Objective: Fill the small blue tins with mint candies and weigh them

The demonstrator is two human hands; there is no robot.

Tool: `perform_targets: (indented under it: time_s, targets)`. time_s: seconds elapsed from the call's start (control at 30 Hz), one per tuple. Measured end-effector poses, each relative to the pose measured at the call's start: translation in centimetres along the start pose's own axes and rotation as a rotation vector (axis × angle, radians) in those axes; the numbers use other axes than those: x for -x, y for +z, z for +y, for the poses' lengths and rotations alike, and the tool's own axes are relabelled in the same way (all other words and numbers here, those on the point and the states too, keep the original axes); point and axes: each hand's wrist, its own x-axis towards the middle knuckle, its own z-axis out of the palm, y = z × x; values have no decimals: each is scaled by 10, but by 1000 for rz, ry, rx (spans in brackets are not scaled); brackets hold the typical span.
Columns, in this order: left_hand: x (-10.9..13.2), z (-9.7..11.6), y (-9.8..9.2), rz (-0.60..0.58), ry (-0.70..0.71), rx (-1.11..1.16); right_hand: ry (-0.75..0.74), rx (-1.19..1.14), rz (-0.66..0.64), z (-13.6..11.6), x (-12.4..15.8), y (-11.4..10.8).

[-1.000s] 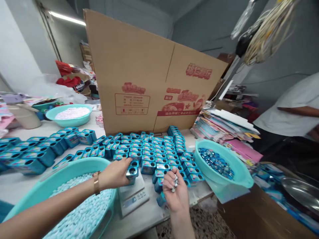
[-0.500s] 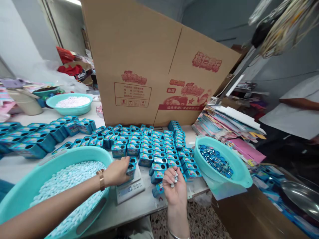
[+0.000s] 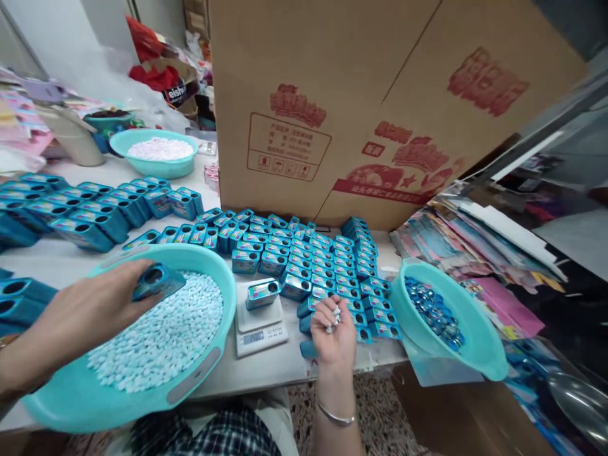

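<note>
My left hand (image 3: 97, 307) grips a small blue tin (image 3: 159, 283) with a round hole in its top, above the turquoise basin (image 3: 223, 304) of pale blue candies (image 3: 175, 335). Palm up, my right hand (image 3: 332, 345) curls its fingers around a few pale candies (image 3: 335, 316). Between the hands, a white digital scale (image 3: 261, 335) carries another blue tin (image 3: 263, 293) standing upright. Just behind my right hand are rows of similar blue tins (image 3: 301, 261) with dark holes in their tops.
A large cardboard box (image 3: 285, 63) stands behind the tins. At right is a turquoise basin (image 3: 489, 354) of shiny blue lids, beside stacked printed sheets (image 3: 441, 237). More blue tins (image 3: 95, 218) and a basin (image 3: 175, 166) of pale candies occupy the left.
My left hand has moved left from the scale to above the candy basin, now holding a tin. One tin stays on the scale. My right hand still cups candies. The camera view has shifted.
</note>
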Motion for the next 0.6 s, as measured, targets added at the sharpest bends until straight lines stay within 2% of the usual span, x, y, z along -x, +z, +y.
perform_targets:
  time_s: [0.07,0.13,0.3,0.37,0.47,0.53,0.6]
  targets:
    - [-4,-14,29,-81,-3,-79,13,21,4,7,-8,5]
    - [-10,-18,53,-140,-5,-110,18,60,-4,13,-14,10]
    - [-29,-19,90,-186,91,-57,-11,184,5,23,-28,19]
    - [-34,-22,96,-178,133,-32,-24,226,0,27,-33,22]
    - [-37,-26,96,-141,163,-14,-44,288,-15,34,-43,26]
    - [-35,-21,90,-66,173,7,-59,316,2,41,-49,30]
    - [-33,-6,84,45,225,91,-80,325,30,48,-56,35]
